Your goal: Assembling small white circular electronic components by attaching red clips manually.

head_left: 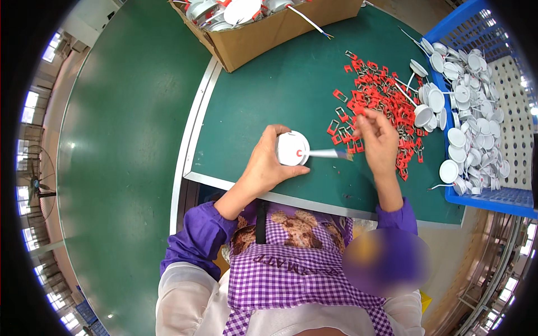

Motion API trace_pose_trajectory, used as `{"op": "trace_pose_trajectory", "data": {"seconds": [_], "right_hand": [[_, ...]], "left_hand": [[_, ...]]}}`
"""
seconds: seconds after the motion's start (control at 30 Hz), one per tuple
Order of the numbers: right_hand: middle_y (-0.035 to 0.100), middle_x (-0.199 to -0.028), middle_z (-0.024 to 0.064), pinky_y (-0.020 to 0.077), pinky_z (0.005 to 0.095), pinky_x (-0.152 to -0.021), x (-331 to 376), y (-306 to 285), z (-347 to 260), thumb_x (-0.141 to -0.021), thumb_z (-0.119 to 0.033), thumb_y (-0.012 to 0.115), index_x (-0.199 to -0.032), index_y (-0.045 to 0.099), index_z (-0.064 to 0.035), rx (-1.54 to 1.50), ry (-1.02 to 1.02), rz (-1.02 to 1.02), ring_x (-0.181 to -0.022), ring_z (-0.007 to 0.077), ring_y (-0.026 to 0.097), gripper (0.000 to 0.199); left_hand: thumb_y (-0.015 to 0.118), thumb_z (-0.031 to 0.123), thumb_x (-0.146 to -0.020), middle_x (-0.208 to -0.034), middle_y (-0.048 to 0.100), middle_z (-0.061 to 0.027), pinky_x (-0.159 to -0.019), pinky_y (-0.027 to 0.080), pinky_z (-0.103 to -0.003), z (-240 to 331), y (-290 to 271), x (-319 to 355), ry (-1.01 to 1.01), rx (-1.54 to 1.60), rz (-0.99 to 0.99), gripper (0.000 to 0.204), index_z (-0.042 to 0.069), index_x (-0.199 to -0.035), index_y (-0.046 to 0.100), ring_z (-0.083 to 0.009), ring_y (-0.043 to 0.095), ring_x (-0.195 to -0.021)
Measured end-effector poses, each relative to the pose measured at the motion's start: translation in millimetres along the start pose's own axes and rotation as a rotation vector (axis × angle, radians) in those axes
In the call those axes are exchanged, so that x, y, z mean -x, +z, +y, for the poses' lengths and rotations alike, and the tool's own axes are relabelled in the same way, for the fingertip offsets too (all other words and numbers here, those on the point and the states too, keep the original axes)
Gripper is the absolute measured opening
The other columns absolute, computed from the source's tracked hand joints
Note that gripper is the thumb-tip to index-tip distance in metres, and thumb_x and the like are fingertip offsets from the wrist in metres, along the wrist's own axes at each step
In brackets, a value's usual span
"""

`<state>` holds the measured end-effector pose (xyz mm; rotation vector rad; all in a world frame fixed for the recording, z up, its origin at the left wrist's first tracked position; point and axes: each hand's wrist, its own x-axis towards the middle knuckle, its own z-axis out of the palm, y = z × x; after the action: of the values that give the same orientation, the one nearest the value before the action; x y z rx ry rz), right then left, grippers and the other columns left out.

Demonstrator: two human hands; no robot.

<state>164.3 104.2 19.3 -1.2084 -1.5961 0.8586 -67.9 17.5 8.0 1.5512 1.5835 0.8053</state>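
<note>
My left hand (267,159) curls round a white round lamp housing (287,147), thumb and fingers gripping its rim. A small red mark shows at its middle, and a white cable (325,153) with bare coloured wire ends sticks out to the right. My right hand (379,143) is at the left part of a heap of red clips with metal springs (386,98). Its thumb and forefinger are pinched together with a red clip (360,111) at their tips; the fingers partly hide it. The two hands are apart, with the cable's end between them.
A cardboard box (274,42) of white and red parts with cables stands at the back. On the right, a blue plastic basket (493,208) holds many white round housings. Several loose housings (423,115) lie between heap and basket. The green table (246,106) has a metal front edge.
</note>
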Motion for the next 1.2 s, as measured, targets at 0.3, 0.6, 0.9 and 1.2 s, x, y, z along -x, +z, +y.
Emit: {"op": "trace_pose_trajectory", "data": {"seconds": [0.3,0.6,0.9,1.2], "right_hand": [[0.065,-0.077,0.0056,0.0439,0.0191,-0.049,56,3,-22,-0.092,-0.007,0.061,-0.102,0.057,0.0023,-0.499,0.36,-0.095,-0.056,0.0078,0.059,0.014],[0.063,-0.072,0.0045,0.046,0.0199,-0.05,65,-14,-27,-0.088,-0.005,0.067,-0.092,0.059,0.0023,-0.371,0.352,-0.017,-0.059,0.0067,0.058,0.011],[0.064,-0.081,0.0115,0.0487,0.0289,-0.057,70,-19,-53,-0.082,-0.004,0.069,-0.093,0.065,0.0008,0.271,-0.127,-0.152,-0.065,0.0215,0.063,0.013],[0.065,-0.089,0.0148,0.0517,0.0353,-0.063,78,-18,-58,-0.083,0.001,0.064,-0.102,0.063,0.0008,0.346,-0.218,-0.167,-0.074,0.0293,0.066,0.019]], "left_hand": [[0.073,0.015,-0.085,-0.124,0.051,-0.0067,-0.091,0.047,-0.028,42,24,4,-0.122,0.868,-0.303,0.073,0.003,-0.144,0.031,-0.0138,0.051,-0.114],[0.07,0.014,-0.087,-0.092,0.063,-0.0042,-0.073,0.049,-0.025,48,38,12,-0.154,0.899,-0.166,0.034,-0.003,-0.112,0.057,-0.01,0.059,-0.083],[0.069,0.013,-0.088,-0.091,0.063,-0.0032,-0.073,0.048,-0.023,48,43,14,-0.037,0.6,-0.108,0.028,0.0,-0.108,0.055,-0.0073,0.059,-0.084],[0.067,0.009,-0.087,-0.091,0.063,-0.0042,-0.072,0.048,-0.024,54,48,11,0.034,0.476,-0.071,0.025,0.0,-0.108,0.056,-0.009,0.06,-0.085]]}}
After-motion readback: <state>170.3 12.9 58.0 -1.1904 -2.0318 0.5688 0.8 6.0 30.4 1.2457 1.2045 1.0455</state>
